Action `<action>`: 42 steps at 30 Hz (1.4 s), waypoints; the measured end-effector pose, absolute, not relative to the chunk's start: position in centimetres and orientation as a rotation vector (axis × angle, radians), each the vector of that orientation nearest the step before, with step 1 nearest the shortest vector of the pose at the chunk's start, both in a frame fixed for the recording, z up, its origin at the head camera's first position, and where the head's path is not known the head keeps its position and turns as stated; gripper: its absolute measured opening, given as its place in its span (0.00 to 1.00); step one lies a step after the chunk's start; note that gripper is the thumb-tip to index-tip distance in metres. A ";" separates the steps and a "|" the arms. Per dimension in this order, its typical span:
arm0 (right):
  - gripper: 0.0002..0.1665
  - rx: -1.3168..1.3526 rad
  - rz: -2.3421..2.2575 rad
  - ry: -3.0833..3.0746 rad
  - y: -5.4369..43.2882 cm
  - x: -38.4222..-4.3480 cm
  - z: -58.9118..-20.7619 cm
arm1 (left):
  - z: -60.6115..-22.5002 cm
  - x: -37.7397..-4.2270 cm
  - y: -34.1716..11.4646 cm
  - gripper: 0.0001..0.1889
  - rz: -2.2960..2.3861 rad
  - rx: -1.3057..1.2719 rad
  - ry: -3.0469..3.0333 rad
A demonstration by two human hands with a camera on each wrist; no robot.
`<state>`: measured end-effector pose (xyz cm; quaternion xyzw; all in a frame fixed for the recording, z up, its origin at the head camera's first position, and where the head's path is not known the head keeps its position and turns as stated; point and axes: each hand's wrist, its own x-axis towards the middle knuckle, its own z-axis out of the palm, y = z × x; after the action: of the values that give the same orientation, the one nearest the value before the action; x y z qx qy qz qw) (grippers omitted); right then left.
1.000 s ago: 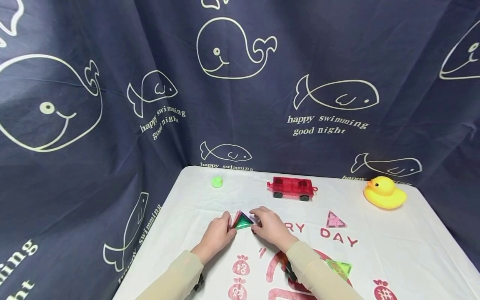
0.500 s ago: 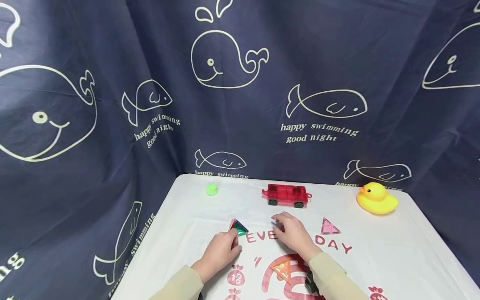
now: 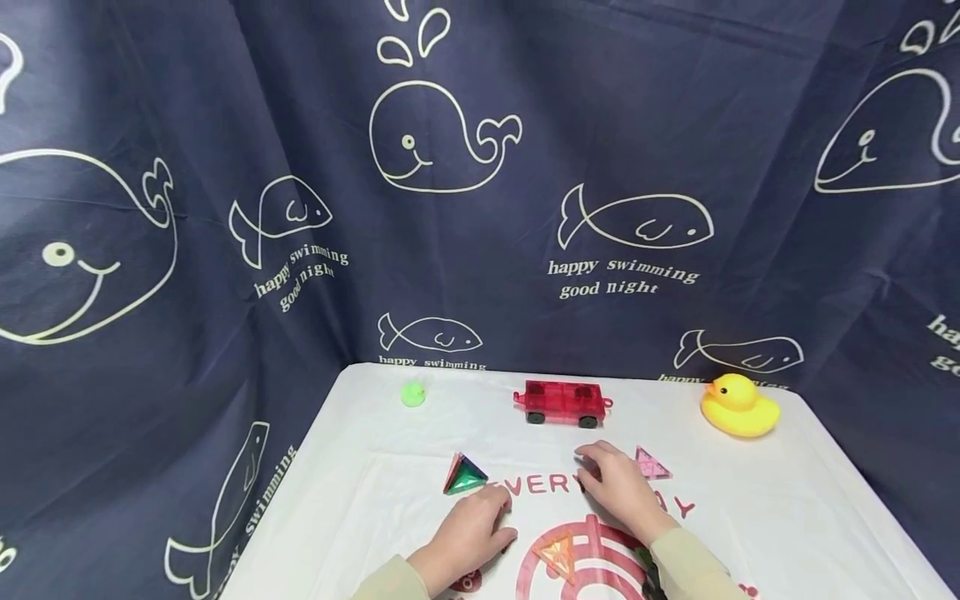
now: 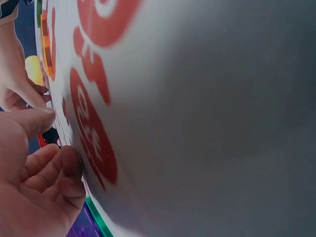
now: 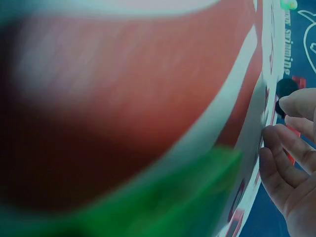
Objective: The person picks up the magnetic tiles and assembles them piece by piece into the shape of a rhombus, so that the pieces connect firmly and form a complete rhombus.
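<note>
A small pyramid of see-through triangular magnetic tiles [image 3: 465, 477], green in front with red and dark blue sides, stands on the white cloth. My left hand [image 3: 471, 529] has relaxed, bent fingers just in front of it, apart from it and holding nothing. In the left wrist view the pyramid's purple and green edge [image 4: 93, 219] shows below that hand's fingers. My right hand [image 3: 621, 490] hovers low over the printed letters with loosely bent fingers and nothing in them. Just beyond it lies a pink triangular tile [image 3: 651, 464], partly covered by the hand. An orange triangular tile [image 3: 558, 557] lies between the forearms.
At the back stand a red wheeled car base [image 3: 564, 402], a small green duck [image 3: 412, 393] and a large yellow duck [image 3: 738, 407]. A blurred green tile [image 5: 173, 197] lies close to the right wrist camera. A dark blue curtain [image 3: 450, 275] hangs behind the table.
Both hands held the pyramid at first. My right hand let go and moved right towards the pink tile; my left hand then released it and drew back towards me. The pyramid remains standing.
</note>
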<state>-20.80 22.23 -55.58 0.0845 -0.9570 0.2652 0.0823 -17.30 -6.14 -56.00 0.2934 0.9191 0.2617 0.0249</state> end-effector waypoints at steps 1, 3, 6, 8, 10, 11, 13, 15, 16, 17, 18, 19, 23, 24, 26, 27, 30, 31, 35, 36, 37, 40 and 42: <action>0.18 0.253 0.789 -2.858 22.6 -20.7 -55.7 | -56.1 -17.2 -5.9 0.14 0.798 0.906 2.832; 0.18 0.251 0.783 -2.849 23.3 -20.6 -55.8 | -56.3 -17.1 -5.3 0.15 0.782 0.921 2.813; 0.18 0.227 0.767 -2.853 24.3 -20.6 -56.0 | -56.5 -16.8 -4.4 0.15 0.770 0.957 2.794; 0.18 0.215 0.747 -2.864 24.9 -20.6 -56.0 | -56.5 -16.6 -3.8 0.16 0.762 0.980 2.792; 0.18 0.205 0.715 -2.873 25.4 -20.6 -56.0 | -56.5 -16.4 -3.3 0.17 0.745 1.012 2.799; 0.18 0.206 0.698 -2.872 25.7 -20.7 -56.0 | -56.5 -16.4 -3.1 0.17 0.735 1.021 2.800; 0.20 0.203 0.655 -2.866 26.2 -20.6 -56.0 | -56.4 -16.2 -2.6 0.19 0.709 1.028 2.793; 0.22 0.185 0.614 -2.854 26.9 -20.5 -56.1 | -56.1 -16.1 -2.1 0.22 0.680 1.024 2.771; 0.24 0.171 0.595 -2.856 27.2 -20.4 -56.1 | -56.0 -16.0 -1.8 0.23 0.669 1.021 2.761; 0.26 0.159 0.576 -2.856 27.5 -20.3 -56.3 | -55.9 -15.9 -1.6 0.24 0.653 1.022 2.757; 0.28 0.143 0.558 -2.860 27.8 -20.3 -56.4 | -55.7 -15.8 -1.3 0.26 0.642 1.018 2.750; 0.30 0.127 0.544 -2.863 28.2 -20.2 -56.5 | -55.6 -15.6 -1.0 0.26 0.625 1.019 2.751; 0.38 0.072 0.514 -2.901 29.5 -20.0 -56.9 | -55.4 -15.2 -0.1 0.32 0.541 1.024 2.788; 0.40 0.058 0.513 -2.916 29.7 -20.0 -56.9 | -55.4 -15.2 0.2 0.33 0.517 1.021 2.795; 0.44 0.038 0.513 -2.937 30.3 -20.0 -56.9 | -55.6 -15.1 0.6 0.35 0.468 1.022 2.811; 0.46 0.028 0.515 -2.947 30.6 -20.1 -56.9 | -55.6 -15.2 0.8 0.36 0.453 1.015 2.812; 0.49 0.021 0.521 -2.952 31.1 -20.0 -57.0 | -55.9 -15.0 1.2 0.36 0.432 1.002 2.803; 0.50 0.021 0.518 -2.946 31.3 -20.0 -56.9 | -55.9 -15.0 1.3 0.36 0.436 1.004 2.800; 0.50 0.027 0.527 -2.946 31.7 -20.0 -56.8 | -56.1 -14.8 1.6 0.33 0.448 1.049 2.797; 0.49 0.031 0.534 -2.951 31.7 -20.0 -56.7 | -56.1 -14.7 1.7 0.33 0.442 1.063 2.804; 0.49 0.031 0.544 -2.956 31.8 -20.1 -56.7 | -56.1 -14.6 1.7 0.33 0.432 1.075 2.808; 0.47 0.040 0.571 -2.975 31.8 -20.3 -56.4 | -55.9 -14.5 1.6 0.35 0.388 1.091 2.833; 0.46 0.040 0.576 -2.984 31.9 -20.4 -56.3 | -55.7 -14.4 1.6 0.36 0.367 1.086 2.843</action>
<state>-20.37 31.89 -56.28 0.0130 -0.9805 0.1892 0.0509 -14.42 1.60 -55.70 0.3541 0.9267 0.1196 0.0383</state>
